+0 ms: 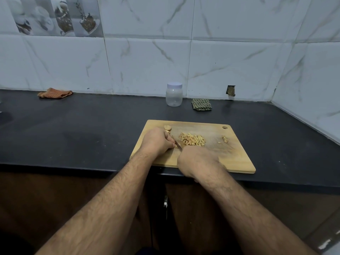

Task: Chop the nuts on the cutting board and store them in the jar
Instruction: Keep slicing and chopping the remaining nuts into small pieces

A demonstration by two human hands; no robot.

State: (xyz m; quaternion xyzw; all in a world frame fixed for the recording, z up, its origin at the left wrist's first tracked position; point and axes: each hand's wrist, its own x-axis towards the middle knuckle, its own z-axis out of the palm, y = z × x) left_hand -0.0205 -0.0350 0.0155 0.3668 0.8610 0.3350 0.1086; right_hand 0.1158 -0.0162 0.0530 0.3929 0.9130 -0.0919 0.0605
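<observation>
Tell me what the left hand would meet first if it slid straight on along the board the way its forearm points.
Most likely the whole nuts just beyond the left hand on the cutting board; farther on, the jar. Depth is unclear.

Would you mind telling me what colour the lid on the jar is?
The lid on the jar is white, seen in the head view.
</observation>
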